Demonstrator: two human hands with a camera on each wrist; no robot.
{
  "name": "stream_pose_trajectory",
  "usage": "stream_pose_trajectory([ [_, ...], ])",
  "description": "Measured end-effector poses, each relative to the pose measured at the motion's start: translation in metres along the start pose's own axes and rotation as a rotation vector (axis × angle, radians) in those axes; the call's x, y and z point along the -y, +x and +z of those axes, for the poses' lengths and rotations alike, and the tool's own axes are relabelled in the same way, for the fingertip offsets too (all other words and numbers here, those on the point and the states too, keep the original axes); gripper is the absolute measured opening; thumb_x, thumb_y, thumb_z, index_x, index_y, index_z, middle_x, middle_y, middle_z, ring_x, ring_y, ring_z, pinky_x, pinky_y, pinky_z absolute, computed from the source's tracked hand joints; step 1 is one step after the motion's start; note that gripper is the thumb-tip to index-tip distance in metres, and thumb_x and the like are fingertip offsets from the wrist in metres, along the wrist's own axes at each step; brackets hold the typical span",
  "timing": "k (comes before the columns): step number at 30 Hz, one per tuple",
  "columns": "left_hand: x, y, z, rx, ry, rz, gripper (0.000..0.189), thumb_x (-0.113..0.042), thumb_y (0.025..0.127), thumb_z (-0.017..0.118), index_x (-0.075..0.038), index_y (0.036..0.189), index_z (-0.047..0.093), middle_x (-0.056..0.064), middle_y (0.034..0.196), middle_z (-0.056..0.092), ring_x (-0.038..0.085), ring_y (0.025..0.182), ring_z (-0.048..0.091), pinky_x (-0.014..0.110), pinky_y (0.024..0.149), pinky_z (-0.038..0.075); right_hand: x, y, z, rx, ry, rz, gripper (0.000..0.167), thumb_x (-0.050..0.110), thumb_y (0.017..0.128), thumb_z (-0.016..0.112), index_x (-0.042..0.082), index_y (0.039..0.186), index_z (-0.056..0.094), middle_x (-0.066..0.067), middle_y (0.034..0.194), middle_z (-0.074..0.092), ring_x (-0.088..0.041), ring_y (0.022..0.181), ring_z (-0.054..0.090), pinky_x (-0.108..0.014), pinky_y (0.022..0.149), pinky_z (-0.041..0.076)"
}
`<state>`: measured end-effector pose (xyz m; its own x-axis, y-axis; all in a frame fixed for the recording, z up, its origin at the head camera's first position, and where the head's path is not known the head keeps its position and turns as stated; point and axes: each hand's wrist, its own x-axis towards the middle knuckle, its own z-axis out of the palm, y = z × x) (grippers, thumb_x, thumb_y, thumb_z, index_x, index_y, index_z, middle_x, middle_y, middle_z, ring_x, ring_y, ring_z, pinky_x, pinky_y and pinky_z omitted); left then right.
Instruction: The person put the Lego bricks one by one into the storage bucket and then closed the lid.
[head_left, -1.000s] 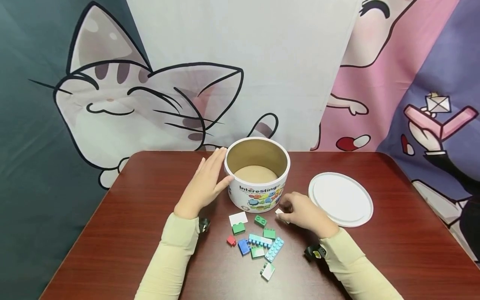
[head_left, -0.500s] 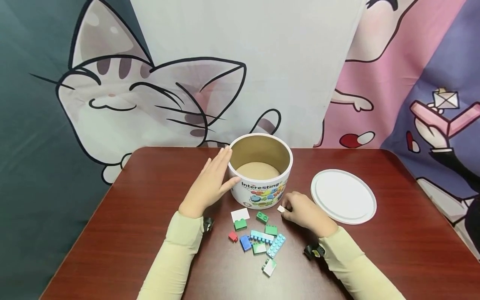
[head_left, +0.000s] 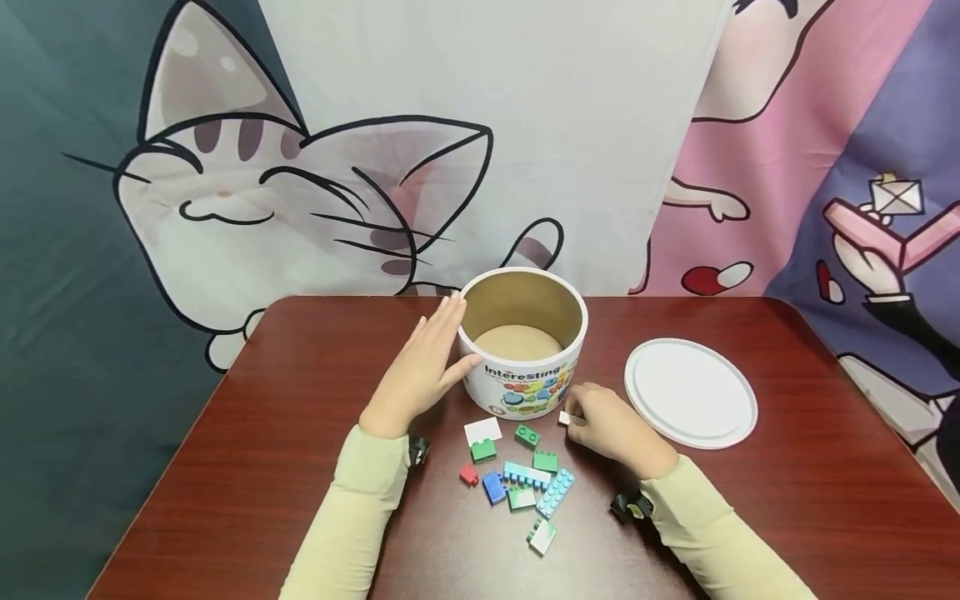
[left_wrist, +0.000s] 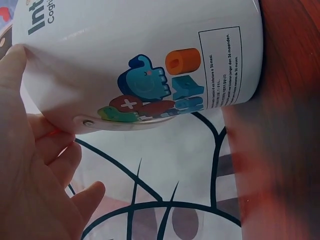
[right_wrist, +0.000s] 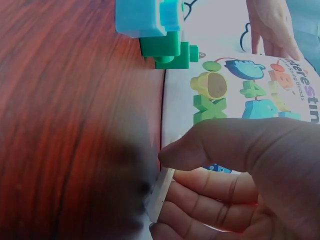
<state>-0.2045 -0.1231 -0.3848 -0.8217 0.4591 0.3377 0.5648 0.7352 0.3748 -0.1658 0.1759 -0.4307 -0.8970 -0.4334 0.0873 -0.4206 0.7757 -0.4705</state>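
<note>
A white bucket (head_left: 522,392) printed with coloured shapes stands at the back middle of the table, its inside bare. My left hand (head_left: 420,367) rests against its left side, fingers straight along the rim and thumb at the front. In the left wrist view the bucket wall (left_wrist: 100,60) fills most of the picture beside the left fingers. My right hand (head_left: 611,425) is low at the bucket's right front. Thumb and fingers there pinch a small flat white piece (right_wrist: 161,195) close over the table; its end shows in the head view.
Several toy bricks lie in front of the bucket: green (head_left: 527,435), red (head_left: 468,475), blue (head_left: 494,487) and light blue (head_left: 555,493). A flat white rectangle (head_left: 482,431) lies among them. A round white lid (head_left: 691,393) rests to the right, near the right hand.
The white piece has turned slightly in the right fingers, with less of it showing below the thumb. The left hand keeps its place at the bucket. The head view has shifted slightly.
</note>
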Motion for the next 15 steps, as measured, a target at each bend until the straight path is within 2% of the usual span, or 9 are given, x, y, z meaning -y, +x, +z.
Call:
stream_pose_trajectory([
  [7,0.001,0.000,-0.001,-0.003,-0.015,0.008,0.081,-0.041,0.102,0.060,0.000,0.160,0.022,0.014,0.168,0.019,0.028,0.156,0.013,0.049,0.125,0.017,-0.003,0.002,-0.016,-0.036,0.029,0.000,0.015,0.000,0.076,0.072,0.009,0.081,0.060,0.000,0.077,0.057,-0.014,0.073,0.055,-0.033,0.065,0.050],
  [15,-0.001,0.001,0.001,0.006,-0.034,0.006,0.081,-0.041,0.102,0.060,0.000,0.160,0.022,0.014,0.168,0.019,0.025,0.156,0.012,0.046,0.125,0.016,-0.005,-0.002,-0.032,-0.068,0.072,0.050,0.012,0.003,0.078,0.071,0.006,0.086,0.063,-0.002,0.082,0.062,-0.018,0.077,0.062,-0.037,0.070,0.054],
])
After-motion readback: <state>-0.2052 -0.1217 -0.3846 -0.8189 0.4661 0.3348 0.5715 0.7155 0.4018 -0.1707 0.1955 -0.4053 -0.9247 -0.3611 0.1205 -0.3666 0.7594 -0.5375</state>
